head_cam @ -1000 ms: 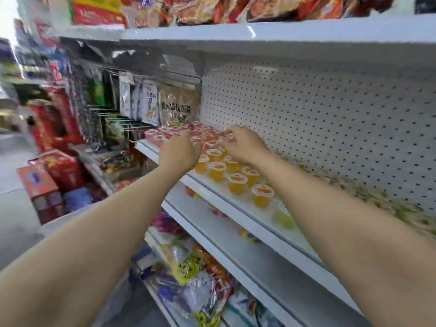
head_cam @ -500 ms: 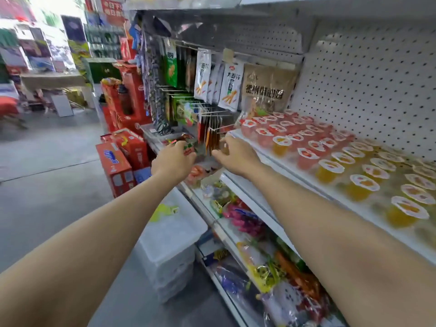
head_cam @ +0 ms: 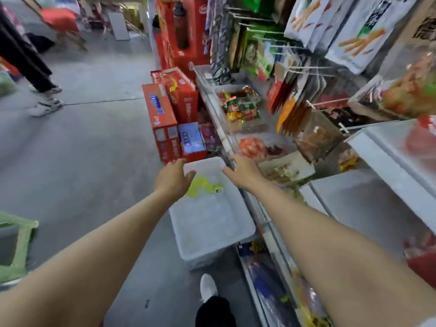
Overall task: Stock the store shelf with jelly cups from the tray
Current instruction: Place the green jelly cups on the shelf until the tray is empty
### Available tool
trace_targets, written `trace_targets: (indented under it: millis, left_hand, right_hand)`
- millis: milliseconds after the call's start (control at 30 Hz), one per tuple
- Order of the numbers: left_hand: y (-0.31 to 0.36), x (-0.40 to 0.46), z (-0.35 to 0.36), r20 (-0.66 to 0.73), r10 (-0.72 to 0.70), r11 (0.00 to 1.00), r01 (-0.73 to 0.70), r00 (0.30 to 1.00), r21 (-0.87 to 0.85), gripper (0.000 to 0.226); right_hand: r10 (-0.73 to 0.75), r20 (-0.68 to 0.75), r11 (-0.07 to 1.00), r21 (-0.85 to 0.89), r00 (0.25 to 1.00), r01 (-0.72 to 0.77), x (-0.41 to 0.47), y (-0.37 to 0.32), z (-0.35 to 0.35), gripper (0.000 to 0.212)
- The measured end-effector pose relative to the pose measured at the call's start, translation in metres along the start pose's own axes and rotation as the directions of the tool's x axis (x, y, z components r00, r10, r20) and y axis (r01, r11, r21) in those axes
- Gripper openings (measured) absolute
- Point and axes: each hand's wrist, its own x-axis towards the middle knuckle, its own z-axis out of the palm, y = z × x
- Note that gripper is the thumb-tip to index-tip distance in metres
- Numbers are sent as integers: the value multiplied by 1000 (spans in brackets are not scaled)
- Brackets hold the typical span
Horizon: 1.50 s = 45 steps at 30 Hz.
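A white plastic tray (head_cam: 212, 234) stands on the floor beside the shelving, stacked on a second white tub. A few yellow-green jelly cups (head_cam: 204, 186) lie at its far end. My left hand (head_cam: 173, 179) hovers over the tray's far left corner with fingers relaxed, holding nothing. Just past the tray's far right corner, my right hand (head_cam: 243, 173) is stretched out, also empty. The white store shelf (head_cam: 387, 156) runs along the right edge; a blurred red jelly cup (head_cam: 422, 142) shows on it.
Red gift boxes (head_cam: 169, 114) stand on the floor beyond the tray. Clear bins of sweets (head_cam: 240, 107) and hanging snack packs (head_cam: 295, 109) fill the shelving. A green stool (head_cam: 16, 246) sits at left. Another person's legs (head_cam: 35, 67) are at far left. My shoe (head_cam: 207, 286) is near the tray.
Both hands have left the shelf with the rows of jelly cups and dropped to the tray on the floor. The view has swung left and down.
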Motion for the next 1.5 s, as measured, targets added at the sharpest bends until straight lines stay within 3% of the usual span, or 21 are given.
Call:
trace_targets:
  millis: [267,467,667,767,933,1200,1367,1500]
  left_hand:
    - [-68,97,122,235,-253,958,277,938,-76,54]
    - [-108,142,214,321,-354,890,422,878,-171,58]
    - [-135,182,282,371,-390,855,481,843,-193,73]
    - [-136,192,295,328,-373,851,461,868,-252,71]
    - [-137,185,317,311,-327,851,422,892,-314,63]
    - [-147,169,324,283,-278,845,373,918,-382,47]
    - [-145,155,319,327,-364,769,480,872,-422,32]
    - [-137,134,308,381,-424,643,569,822,-513,27]
  right_hand:
    - [132,279,991,-6,951,-136,132,56,108,54]
    - [206,332,975,11,920,-222,200,103,192,48]
    - [148,340,985,31,929,-168,238,139,262,54]
    - [156,333,985,21,930,-173,243,145,281,66]
    - [176,344,972,89,922,-219,233,154,304,51]
    - [282,398,887,239,873,-396,212,162,316,58]
    - [303,429,843,296,851,-449,203,166,315,60]
    - [347,471,737,399,811,-546,188,163,303,55]
